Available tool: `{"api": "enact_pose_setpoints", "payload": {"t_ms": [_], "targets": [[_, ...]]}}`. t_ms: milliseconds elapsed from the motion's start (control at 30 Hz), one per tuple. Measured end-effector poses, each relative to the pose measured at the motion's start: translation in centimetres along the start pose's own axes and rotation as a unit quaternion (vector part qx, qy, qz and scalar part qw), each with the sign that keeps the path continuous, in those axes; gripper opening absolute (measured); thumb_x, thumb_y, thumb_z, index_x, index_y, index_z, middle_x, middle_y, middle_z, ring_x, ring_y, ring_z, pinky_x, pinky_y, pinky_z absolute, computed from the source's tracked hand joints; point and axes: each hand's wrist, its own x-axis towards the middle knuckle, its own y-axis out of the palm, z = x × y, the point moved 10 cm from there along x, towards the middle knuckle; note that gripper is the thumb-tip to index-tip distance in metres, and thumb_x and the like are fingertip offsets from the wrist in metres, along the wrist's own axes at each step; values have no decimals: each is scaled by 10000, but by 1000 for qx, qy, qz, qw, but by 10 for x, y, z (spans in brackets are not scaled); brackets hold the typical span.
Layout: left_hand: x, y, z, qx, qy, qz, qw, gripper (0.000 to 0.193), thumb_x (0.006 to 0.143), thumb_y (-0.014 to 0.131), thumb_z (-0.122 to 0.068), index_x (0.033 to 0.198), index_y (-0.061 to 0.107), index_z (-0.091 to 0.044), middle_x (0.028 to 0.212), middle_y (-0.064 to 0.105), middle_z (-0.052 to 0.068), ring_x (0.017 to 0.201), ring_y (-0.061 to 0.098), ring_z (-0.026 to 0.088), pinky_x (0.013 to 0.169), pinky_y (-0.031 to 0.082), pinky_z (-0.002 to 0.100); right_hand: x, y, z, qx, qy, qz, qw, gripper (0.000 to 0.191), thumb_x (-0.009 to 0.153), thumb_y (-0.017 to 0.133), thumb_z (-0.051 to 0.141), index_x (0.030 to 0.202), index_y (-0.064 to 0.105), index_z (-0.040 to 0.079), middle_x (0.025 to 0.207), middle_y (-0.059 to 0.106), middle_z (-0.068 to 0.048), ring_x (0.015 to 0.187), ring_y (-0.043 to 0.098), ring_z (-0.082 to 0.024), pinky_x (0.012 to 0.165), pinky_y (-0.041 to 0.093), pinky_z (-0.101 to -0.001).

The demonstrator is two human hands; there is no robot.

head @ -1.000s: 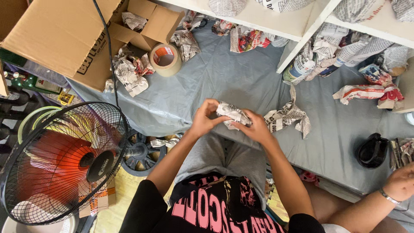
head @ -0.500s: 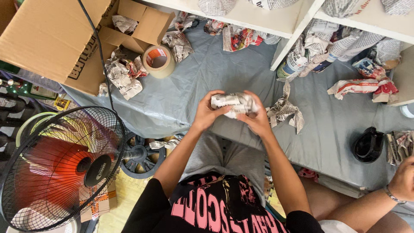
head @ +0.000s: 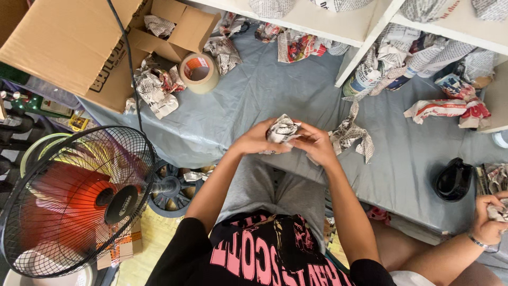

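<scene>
head view: a newspaper-wrapped bundle [head: 282,130] is held between both hands above the lap, over the near edge of the grey sheet [head: 254,100] spread on the floor. what is inside the paper is hidden, and the lower part of the bundle is covered by fingers. its shape is lumpy and roughly round, so no clear long axis or pointing direction can be made out. the left hand [head: 258,140] is closed on the bundle's left side and the right hand [head: 316,144] on its right, the two pressed close together around it. a crumpled newspaper sheet [head: 350,133] lies just beside the right hand on the grey sheet. further off, a roll of brown tape [head: 199,72] is seen near an open cardboard box [head: 74,42], which is cut off by the frame. a black fan [head: 79,201] stands at the left, its blades blurred. at the lower right edge, another person's hand [head: 489,222] is partly cut off, closed on more newspaper, beside a black object [head: 453,181] that cannot be identified.
</scene>
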Motion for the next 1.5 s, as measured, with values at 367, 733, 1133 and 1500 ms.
{"api": "enact_pose_setpoints", "payload": {"t_ms": [367, 733, 1133, 1500], "targets": [[0, -7, 27, -249, -63, -197, 946, 428, 781, 862, -81, 1155, 673, 5, 1044, 760, 93, 916, 736, 180, 805, 611, 352, 2, -21, -6, 118, 18, -114, 986, 423, 859, 758, -107, 1261, 658, -20, 1019, 770, -141, 942, 734, -169, 878, 583, -294], [12, -7, 11, -231, 103, -331, 909, 278, 883, 830, -53, 1099, 663, 1, 1008, 739, 70, 870, 700, 130, 758, 593, 306, -16, -5, 44, -87, -233, -155, 956, 363, 907, 781, -78, 1250, 666, -48, 1261, 606, -97, 1124, 616, -155, 953, 538, -283], [24, 8, 8, -73, 148, -262, 951, 202, 1080, 633, -239, 1096, 631, -38, 939, 614, -19, 857, 540, 35, 741, 477, 224, -7, 11, 46, -106, -180, -87, 974, 219, 993, 699, -1, 1202, 682, -64, 1267, 574, -70, 1159, 575, -149, 973, 477, -261], [-23, 11, -71, 234, 228, -191, 926, 541, 700, 851, -31, 1228, 736, -52, 1276, 720, 92, 1071, 637, 255, 947, 497, 391, -11, -6, 46, -61, -185, -132, 972, 322, 872, 705, -89, 1189, 715, -29, 1313, 628, -87, 1223, 643, -183, 1018, 539, -299]]}}
